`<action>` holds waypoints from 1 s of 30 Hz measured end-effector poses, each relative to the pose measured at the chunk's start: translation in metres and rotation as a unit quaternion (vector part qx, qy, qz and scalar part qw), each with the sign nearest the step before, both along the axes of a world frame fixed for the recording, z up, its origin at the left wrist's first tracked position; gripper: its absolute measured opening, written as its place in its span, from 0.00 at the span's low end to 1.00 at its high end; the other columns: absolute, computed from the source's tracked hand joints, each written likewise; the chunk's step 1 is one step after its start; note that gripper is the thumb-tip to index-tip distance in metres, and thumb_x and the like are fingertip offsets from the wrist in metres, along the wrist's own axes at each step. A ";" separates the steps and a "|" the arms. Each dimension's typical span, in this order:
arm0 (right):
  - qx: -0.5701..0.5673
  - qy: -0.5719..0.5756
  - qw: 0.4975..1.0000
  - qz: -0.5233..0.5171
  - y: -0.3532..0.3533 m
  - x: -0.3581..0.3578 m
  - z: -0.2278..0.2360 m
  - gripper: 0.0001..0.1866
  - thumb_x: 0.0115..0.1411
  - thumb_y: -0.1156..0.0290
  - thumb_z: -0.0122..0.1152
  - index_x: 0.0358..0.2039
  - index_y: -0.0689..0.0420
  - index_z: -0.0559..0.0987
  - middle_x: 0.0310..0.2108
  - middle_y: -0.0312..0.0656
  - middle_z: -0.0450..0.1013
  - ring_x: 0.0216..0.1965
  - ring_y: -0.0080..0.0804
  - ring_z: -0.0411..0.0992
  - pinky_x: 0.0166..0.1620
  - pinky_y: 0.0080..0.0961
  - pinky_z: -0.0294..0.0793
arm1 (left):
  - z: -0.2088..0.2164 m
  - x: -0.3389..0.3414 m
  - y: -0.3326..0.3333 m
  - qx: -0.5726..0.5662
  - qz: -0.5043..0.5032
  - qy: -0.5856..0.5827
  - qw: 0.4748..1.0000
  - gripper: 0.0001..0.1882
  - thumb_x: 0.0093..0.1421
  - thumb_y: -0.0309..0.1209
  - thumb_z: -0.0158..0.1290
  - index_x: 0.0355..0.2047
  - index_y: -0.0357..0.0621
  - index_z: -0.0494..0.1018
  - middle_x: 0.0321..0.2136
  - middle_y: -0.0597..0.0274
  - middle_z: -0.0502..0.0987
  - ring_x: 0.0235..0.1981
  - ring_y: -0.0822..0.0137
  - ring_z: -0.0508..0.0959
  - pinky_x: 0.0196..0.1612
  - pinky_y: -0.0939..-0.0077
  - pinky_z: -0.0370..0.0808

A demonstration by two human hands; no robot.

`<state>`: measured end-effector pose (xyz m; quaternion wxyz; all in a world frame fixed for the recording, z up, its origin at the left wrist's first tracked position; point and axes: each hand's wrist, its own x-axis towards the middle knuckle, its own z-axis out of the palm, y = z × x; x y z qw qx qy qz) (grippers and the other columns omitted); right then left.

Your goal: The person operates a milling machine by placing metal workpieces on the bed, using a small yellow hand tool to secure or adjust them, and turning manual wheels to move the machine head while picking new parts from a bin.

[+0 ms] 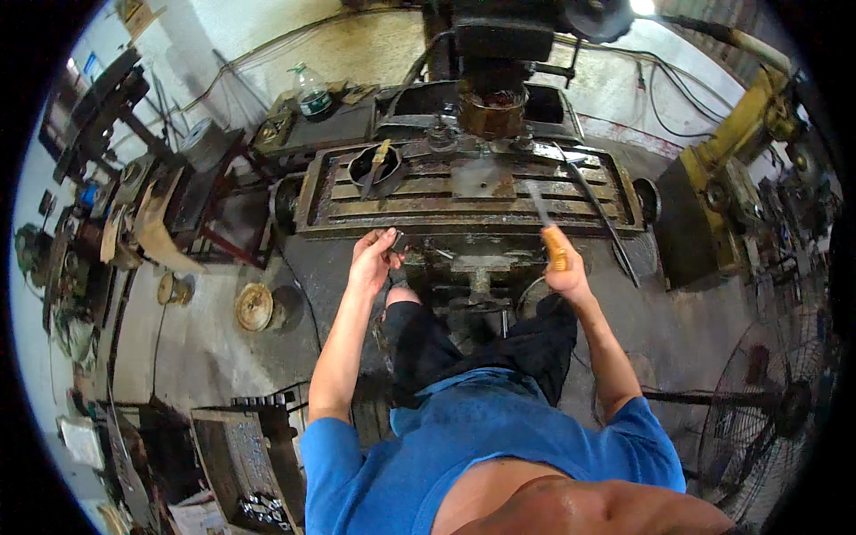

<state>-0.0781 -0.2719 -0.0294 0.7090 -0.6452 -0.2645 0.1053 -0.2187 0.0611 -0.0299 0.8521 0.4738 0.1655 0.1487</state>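
Note:
My left hand (368,256) is closed on a small dark metal piece (399,240), pinched between thumb and fingers in front of the machine table's near edge. My right hand (569,273) is wrapped round the orange handle (557,249) of a hand tool. The tool's narrow grey shaft (539,201) points up over the slotted machine table (401,208); it is blurred, so its exact kind cannot be made out. The two hands are well apart. Toward the table's left stands a dark pot (385,184) with a yellow-handled brush (381,153) in it.
A machine head (492,111) hangs over the table's far middle. One long metal bar (596,201) slants across the table's right end and overhangs its front. A wire fan (758,406) stands at lower right. A box (209,446) of small metal parts sits at lower left.

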 end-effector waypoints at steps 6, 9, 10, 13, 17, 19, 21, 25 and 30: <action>-0.509 -0.284 0.796 0.161 0.026 -0.045 0.058 0.19 0.35 0.61 0.53 0.30 0.55 0.74 0.20 0.52 0.72 0.26 0.52 0.71 0.33 0.42 0.71 | 0.002 0.026 -0.025 -0.049 0.014 0.024 0.998 0.11 0.53 0.33 0.54 0.28 0.38 0.68 0.21 0.56 0.73 0.16 0.65 0.73 0.18 0.76 0.72; -0.602 -0.281 0.733 0.150 0.031 -0.047 0.077 0.17 0.34 0.60 0.54 0.25 0.57 0.75 0.20 0.51 0.72 0.25 0.49 0.72 0.33 0.40 0.72 | -0.003 0.037 -0.025 -0.030 -0.032 0.012 0.999 0.08 0.55 0.29 0.51 0.30 0.36 0.68 0.26 0.57 0.73 0.24 0.63 0.75 0.26 0.70 0.76; -0.614 -0.273 0.730 0.127 0.030 -0.039 0.082 0.16 0.34 0.60 0.54 0.23 0.57 0.75 0.20 0.50 0.72 0.25 0.48 0.72 0.33 0.39 0.72 | -0.004 0.040 -0.023 -0.030 -0.037 -0.001 0.999 0.08 0.54 0.28 0.51 0.30 0.35 0.68 0.25 0.58 0.72 0.24 0.63 0.75 0.28 0.69 0.76; -0.583 -0.312 0.750 -0.004 0.031 0.005 0.084 0.15 0.35 0.62 0.54 0.18 0.62 0.76 0.22 0.52 0.73 0.26 0.47 0.73 0.34 0.37 0.73 | 0.007 0.053 -0.026 -0.032 -0.052 -0.033 0.998 0.05 0.54 0.25 0.51 0.27 0.34 0.67 0.25 0.59 0.71 0.28 0.65 0.75 0.36 0.61 0.77; -0.647 -0.274 0.709 -0.056 0.077 0.063 0.067 0.16 0.39 0.60 0.53 0.25 0.58 0.79 0.28 0.49 0.74 0.32 0.43 0.74 0.36 0.33 0.73 | 0.012 0.085 -0.031 0.079 -0.096 -0.049 0.991 0.07 0.52 0.24 0.52 0.23 0.35 0.66 0.26 0.60 0.71 0.27 0.68 0.73 0.39 0.63 0.76; -0.647 -0.228 0.725 -0.062 0.094 0.077 0.075 0.17 0.41 0.60 0.52 0.28 0.57 0.79 0.30 0.49 0.74 0.34 0.42 0.74 0.39 0.32 0.73 | 0.012 0.102 -0.035 0.321 -0.064 -0.030 0.944 0.09 0.51 0.27 0.55 0.23 0.35 0.66 0.22 0.63 0.71 0.22 0.70 0.73 0.30 0.72 0.73; -0.637 -0.196 0.743 -0.071 0.096 0.083 0.077 0.18 0.40 0.61 0.52 0.29 0.58 0.79 0.31 0.50 0.74 0.36 0.42 0.74 0.40 0.33 0.72 | 0.043 0.108 -0.051 0.604 -0.036 0.063 0.794 0.10 0.47 0.28 0.56 0.25 0.36 0.67 0.18 0.56 0.71 0.22 0.62 0.75 0.25 0.68 0.68; -0.631 -0.178 0.754 -0.049 0.072 0.067 0.083 0.18 0.40 0.61 0.52 0.29 0.60 0.78 0.32 0.51 0.74 0.37 0.45 0.73 0.41 0.33 0.72 | 0.031 0.142 -0.048 0.697 -0.027 -0.026 0.716 0.10 0.46 0.29 0.56 0.26 0.37 0.68 0.24 0.49 0.72 0.26 0.49 0.72 0.29 0.63 0.68; -0.565 -0.157 0.801 0.120 -0.002 0.054 0.101 0.13 0.38 0.70 0.53 0.26 0.62 0.77 0.24 0.48 0.74 0.23 0.36 0.72 0.30 0.30 0.71 | 0.016 0.185 -0.042 0.800 -0.024 -0.071 0.596 0.10 0.46 0.30 0.54 0.30 0.42 0.70 0.28 0.53 0.72 0.34 0.53 0.72 0.38 0.61 0.68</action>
